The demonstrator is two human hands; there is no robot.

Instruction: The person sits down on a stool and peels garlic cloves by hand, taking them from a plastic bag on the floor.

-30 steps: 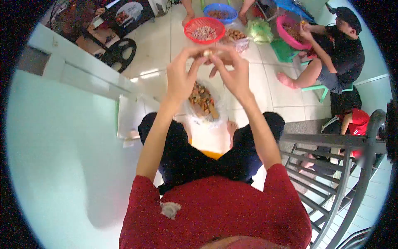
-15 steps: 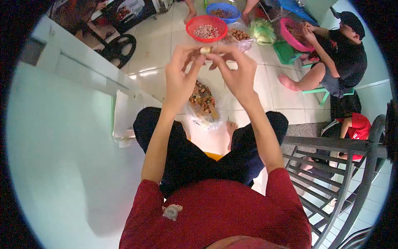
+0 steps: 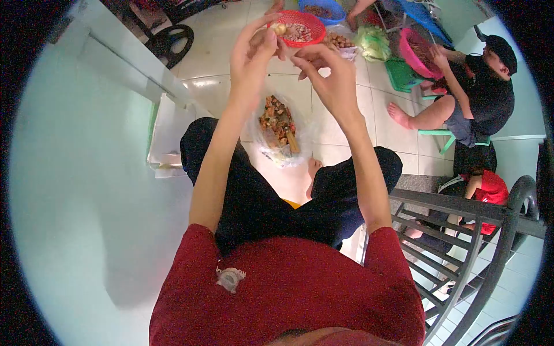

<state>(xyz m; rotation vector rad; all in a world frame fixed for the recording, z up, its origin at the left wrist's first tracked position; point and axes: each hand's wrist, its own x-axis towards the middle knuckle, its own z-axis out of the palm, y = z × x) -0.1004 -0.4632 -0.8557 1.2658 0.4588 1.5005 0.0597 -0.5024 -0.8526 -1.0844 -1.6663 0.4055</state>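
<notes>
My left hand [image 3: 254,49] is raised over the floor, its thumb and fingers closed on a small pale, round piece [image 3: 279,28], perhaps a peeled bulb or nut. Beside it, a short gap away, my right hand [image 3: 330,72] has thumb and forefinger pinched together; whatever is between them is too small to make out. Below both hands, a clear plastic bag [image 3: 268,147] lies open on the floor between my feet. Brown scraps or peels [image 3: 277,118] fill it. Beyond my left hand stands a red basket [image 3: 319,30] of pale pinkish pieces.
A bag of brown round pieces [image 3: 339,41], a green plastic bag [image 3: 373,43] and a blue basin [image 3: 336,14] stand ahead. At right, a seated person [image 3: 482,86] works at a pink basin [image 3: 411,52]. A metal railing [image 3: 450,202] rises at my right, a wall [image 3: 75,184] at my left.
My hands have come apart. The left has moved up and left with the pale piece; the right stays pinched, slightly lower. The view has shifted a little.
</notes>
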